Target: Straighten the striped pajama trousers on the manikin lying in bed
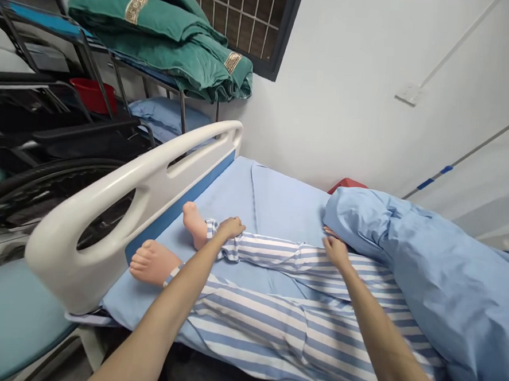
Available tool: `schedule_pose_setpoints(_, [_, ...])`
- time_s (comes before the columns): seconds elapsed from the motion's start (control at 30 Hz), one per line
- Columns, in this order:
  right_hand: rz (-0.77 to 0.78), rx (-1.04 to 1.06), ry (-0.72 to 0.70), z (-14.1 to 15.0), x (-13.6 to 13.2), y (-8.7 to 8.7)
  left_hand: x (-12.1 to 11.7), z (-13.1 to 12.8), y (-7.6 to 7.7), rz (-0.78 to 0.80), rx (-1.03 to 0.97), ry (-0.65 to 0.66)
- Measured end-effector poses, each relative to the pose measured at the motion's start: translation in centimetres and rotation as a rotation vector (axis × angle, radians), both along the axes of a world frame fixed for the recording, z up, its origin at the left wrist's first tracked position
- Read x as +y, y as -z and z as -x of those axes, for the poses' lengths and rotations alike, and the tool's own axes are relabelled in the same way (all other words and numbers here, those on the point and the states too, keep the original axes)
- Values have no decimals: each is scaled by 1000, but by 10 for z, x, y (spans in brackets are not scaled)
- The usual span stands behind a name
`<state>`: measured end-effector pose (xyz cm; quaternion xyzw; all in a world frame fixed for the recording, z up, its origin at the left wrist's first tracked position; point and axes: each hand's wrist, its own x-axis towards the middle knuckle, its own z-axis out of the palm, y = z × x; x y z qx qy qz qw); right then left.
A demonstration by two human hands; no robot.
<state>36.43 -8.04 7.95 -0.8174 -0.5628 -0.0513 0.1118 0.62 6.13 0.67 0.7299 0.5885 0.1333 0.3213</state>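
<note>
A manikin in blue-and-white striped trousers (264, 317) lies on a bed with a light blue sheet (280, 200). Both its bare feet (155, 263) point toward the footboard. My left hand (231, 228) is closed around the far leg just above the ankle, over the bunched trouser cuff (230, 250). Near the knee of that same leg (298, 253), my right hand (336, 250) reaches across beside the blanket's edge; its fingers are partly hidden and blurred. Pinkish fingers, apparently the manikin's, show beneath the folded blue blanket (440, 248), which covers the upper body.
A cream footboard (129, 188) closes the bed's left end. Beyond it stand a wheelchair (56, 184), a cot with green folded quilts (169, 36) and a red bucket (97, 94). A pole (468, 152) leans along the white wall, right of a red object (347, 183).
</note>
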Motion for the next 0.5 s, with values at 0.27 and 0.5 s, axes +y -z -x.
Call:
schedule_pose_setpoints(0.27, [-184, 521, -496, 227, 87, 28, -1, 9, -3, -79, -126, -53])
schedule_pose_setpoints(0.5, [-227, 762, -354, 244, 91, 76, -18, 7, -27, -211, -421, -276])
